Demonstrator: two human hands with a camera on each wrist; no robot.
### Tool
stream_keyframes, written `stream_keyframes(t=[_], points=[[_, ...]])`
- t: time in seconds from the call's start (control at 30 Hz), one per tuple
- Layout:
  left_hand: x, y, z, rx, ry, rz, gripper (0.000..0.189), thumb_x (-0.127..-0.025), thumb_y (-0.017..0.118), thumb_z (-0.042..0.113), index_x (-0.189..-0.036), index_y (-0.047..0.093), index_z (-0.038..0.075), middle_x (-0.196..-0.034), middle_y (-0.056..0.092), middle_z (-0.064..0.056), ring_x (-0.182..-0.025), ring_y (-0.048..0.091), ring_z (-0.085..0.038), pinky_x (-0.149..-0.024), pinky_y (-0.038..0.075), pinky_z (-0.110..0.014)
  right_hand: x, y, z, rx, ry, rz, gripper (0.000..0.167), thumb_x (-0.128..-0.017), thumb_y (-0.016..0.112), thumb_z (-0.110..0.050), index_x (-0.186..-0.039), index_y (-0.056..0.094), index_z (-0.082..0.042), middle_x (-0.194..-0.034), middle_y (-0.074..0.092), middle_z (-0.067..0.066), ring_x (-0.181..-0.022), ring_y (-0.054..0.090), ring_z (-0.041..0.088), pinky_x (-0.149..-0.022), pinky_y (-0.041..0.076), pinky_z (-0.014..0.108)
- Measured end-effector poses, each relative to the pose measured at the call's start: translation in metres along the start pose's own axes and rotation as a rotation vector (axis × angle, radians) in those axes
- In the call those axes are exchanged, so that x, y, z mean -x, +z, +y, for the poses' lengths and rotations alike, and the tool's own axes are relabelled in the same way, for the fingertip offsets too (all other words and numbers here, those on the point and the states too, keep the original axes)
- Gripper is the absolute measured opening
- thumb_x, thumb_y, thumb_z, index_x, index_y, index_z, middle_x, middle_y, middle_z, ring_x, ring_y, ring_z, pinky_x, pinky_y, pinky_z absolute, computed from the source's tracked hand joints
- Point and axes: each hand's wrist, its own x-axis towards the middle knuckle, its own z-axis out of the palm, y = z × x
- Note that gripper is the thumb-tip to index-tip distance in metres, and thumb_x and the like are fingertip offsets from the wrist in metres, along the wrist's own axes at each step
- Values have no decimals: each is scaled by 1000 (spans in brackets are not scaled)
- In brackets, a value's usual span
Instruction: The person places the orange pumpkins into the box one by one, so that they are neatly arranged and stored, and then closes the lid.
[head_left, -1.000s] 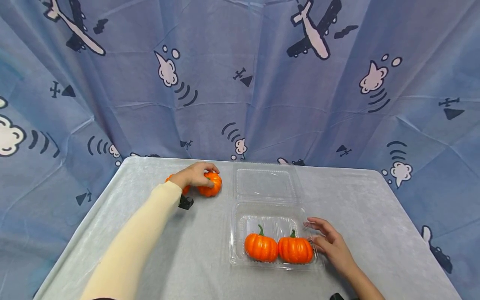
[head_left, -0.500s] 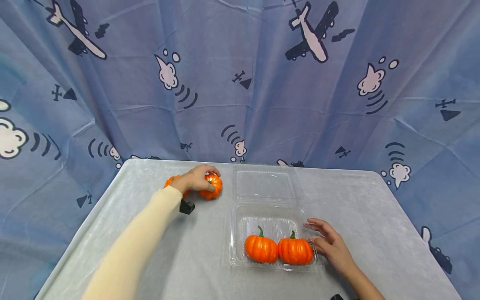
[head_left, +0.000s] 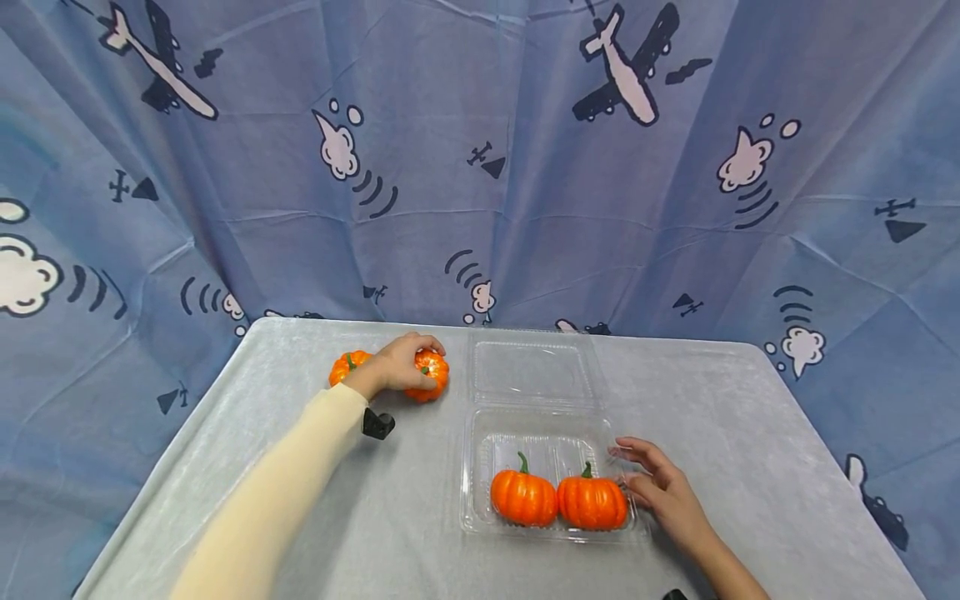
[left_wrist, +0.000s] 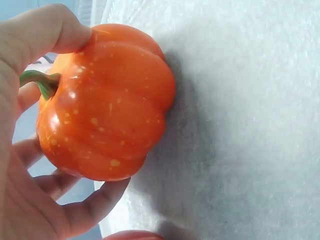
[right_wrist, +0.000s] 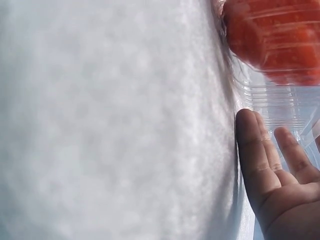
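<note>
At the back left of the table my left hand [head_left: 397,364] grips a small orange pumpkin [left_wrist: 107,102], thumb on one side and fingers round the other. Its green stem [left_wrist: 42,82] points toward the palm. Another pumpkin [head_left: 346,367] sits just left of it, partly behind the wrist. A clear plastic clamshell container [head_left: 468,467] lies with its lid [head_left: 532,371] folded back. Two pumpkins, a left one [head_left: 523,497] and a right one [head_left: 592,502], stand side by side in its front half. My right hand [head_left: 667,492] rests against the container's right wall, fingers extended.
A pale grey cloth covers the table [head_left: 712,400]. Behind it hangs a blue curtain [head_left: 420,167] printed with airplanes and clouds. A black wrist-camera mount [head_left: 377,423] sits under the left wrist.
The left hand and its pumpkin have shifted slightly to the right, showing more of the pumpkin behind the wrist. The right hand stays at the container's side.
</note>
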Motion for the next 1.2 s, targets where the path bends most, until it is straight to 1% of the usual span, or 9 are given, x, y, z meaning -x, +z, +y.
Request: stream_keyframes(t=[0.13, 0.27, 0.4, 0.57, 0.67, 0.8, 0.93, 1.07, 1.2], points=[[1, 1, 2, -2, -2, 15, 52, -70, 77, 24, -119, 61, 16, -111, 55, -6, -97, 56, -22, -85, 51, -36, 0, 0, -1, 8, 3, 5, 43, -96, 48, 0, -138, 38, 5, -119, 59, -17, -92, 66, 7, -75, 56, 23], [4, 1, 6, 10, 4, 38, 52, -70, 78, 24, -118, 61, 19, -112, 55, -5, -98, 56, -22, -87, 50, -37, 0, 0, -1, 6, -4, 3, 43, -96, 48, 0, -138, 38, 4, -120, 59, -17, -93, 66, 7, -75, 56, 23], [10, -1, 13, 24, 26, 69, 53, -69, 80, 25, -119, 61, 20, -114, 55, -5, -101, 56, -22, -90, 49, -39, 0, -1, -2, -7, -12, 0, 43, -96, 48, 1, -138, 38, 4, -121, 59, -16, -94, 66, 8, -75, 56, 23], [19, -2, 23, 50, 56, 126, 54, -69, 80, 27, -119, 62, 21, -118, 56, -3, -102, 56, -22, -90, 49, -40, 0, -1, -3, -7, -3, 0, 43, -96, 48, 1, -137, 38, 5, -121, 60, -15, -93, 66, 8, -75, 56, 23], [23, -2, 31, 70, 87, 165, 53, -69, 80, 28, -119, 62, 21, -122, 56, -3, -104, 55, -22, -89, 49, -40, 1, -1, -3, -4, -2, -1, 43, -96, 48, 2, -137, 38, 5, -121, 60, -15, -94, 66, 9, -75, 56, 23], [29, 0, 45, 88, 124, 197, 54, -68, 82, 27, -119, 63, 20, -122, 56, -4, -106, 55, -22, -90, 50, -39, 1, -1, -3, -7, -15, -4, 43, -95, 48, 2, -137, 38, 5, -121, 60, -15, -94, 66, 9, -76, 56, 22], [33, 4, 59, 102, 154, 217, 53, -68, 82, 27, -118, 63, 23, -120, 56, -2, -106, 54, -22, -90, 50, -39, 1, -1, -1, -18, -33, -5, 44, -95, 49, 3, -137, 38, 6, -120, 60, -16, -93, 66, 8, -76, 56, 22], [37, 10, 71, 108, 183, 225, 52, -69, 82, 27, -117, 63, 26, -120, 55, 1, -107, 51, -23, -87, 51, -38, 1, -1, 1, -54, -53, -18, 44, -94, 49, 4, -137, 38, 6, -121, 61, -14, -91, 67, 7, -76, 57, 23], [40, 18, 82, 99, 230, 229, 53, -69, 82, 28, -119, 64, 24, -122, 55, 1, -108, 50, -23, -86, 50, -37, 0, 0, 1, -71, -54, -23, 44, -94, 49, 4, -137, 39, 4, -122, 61, -12, -91, 67, 7, -76, 57, 24]])
